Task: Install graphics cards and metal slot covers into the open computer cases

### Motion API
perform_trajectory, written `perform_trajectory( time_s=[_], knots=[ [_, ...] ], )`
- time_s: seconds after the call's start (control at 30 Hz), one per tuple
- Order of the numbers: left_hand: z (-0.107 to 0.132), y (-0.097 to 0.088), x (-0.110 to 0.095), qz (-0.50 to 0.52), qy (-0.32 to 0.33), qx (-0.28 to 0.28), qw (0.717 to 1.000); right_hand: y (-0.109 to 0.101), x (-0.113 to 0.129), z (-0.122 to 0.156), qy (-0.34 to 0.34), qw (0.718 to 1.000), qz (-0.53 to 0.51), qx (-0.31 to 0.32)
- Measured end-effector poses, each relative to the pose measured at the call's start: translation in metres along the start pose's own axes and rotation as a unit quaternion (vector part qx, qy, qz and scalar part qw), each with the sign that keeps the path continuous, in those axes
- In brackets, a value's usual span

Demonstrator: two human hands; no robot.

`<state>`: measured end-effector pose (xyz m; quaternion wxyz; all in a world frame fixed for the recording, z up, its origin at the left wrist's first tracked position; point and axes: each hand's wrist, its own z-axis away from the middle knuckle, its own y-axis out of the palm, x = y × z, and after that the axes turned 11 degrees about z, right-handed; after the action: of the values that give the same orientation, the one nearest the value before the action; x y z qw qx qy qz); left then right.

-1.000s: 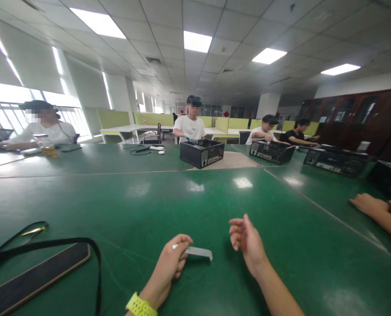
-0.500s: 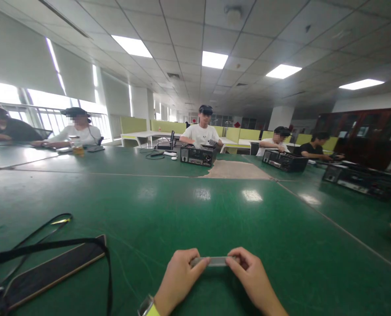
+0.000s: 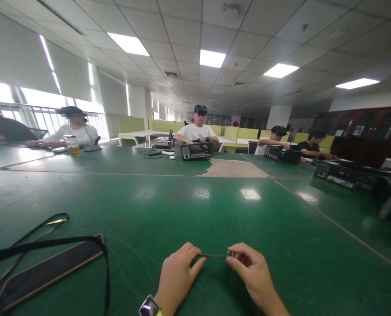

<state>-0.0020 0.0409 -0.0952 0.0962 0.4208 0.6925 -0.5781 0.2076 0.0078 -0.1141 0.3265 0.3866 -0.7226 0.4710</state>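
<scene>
A thin, flat grey strip (image 3: pixel 216 256) is held just above the green table, turned nearly edge-on so that it looks like a dark line. My left hand (image 3: pixel 179 271) pinches its left end between thumb and fingers. At the other end, my right hand (image 3: pixel 254 268) grips it with thumb and fingertips, the remaining fingers curled in behind. Both ends are partly hidden by my fingers, and what kind of piece it is cannot be made out.
On the left of the green table (image 3: pixel 133 219) lie a dark flat board (image 3: pixel 51 272) and a black strap (image 3: pixel 44 245). Across it, several people sit, with opened computer cases (image 3: pixel 197 151) before some of them. More dark cases (image 3: pixel 346 177) stand at right.
The grey strip has tilted from showing its broad face to nearly edge-on, both hands still on it. The hand at the right edge is gone from view. The far computer case has tipped slightly.
</scene>
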Motion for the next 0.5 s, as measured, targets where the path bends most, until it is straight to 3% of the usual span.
perform_trajectory(
  time_s=[0.13,0.27,0.4,0.5],
  knots=[
    [0.001,-0.001,0.002,0.005,0.013,-0.046,0.999,-0.004,0.01,0.003,-0.089,0.996,0.025,-0.003],
    [0.001,0.0,0.003,0.009,0.044,-0.074,0.996,-0.009,0.008,0.003,-0.117,0.993,0.024,-0.006],
    [0.002,0.001,0.004,0.005,0.064,-0.088,0.994,-0.006,0.001,0.002,-0.052,0.998,-0.03,0.017],
    [0.002,0.001,0.004,-0.003,0.079,-0.094,0.992,-0.006,0.001,-0.003,0.061,0.98,-0.187,-0.022]
  ],
)
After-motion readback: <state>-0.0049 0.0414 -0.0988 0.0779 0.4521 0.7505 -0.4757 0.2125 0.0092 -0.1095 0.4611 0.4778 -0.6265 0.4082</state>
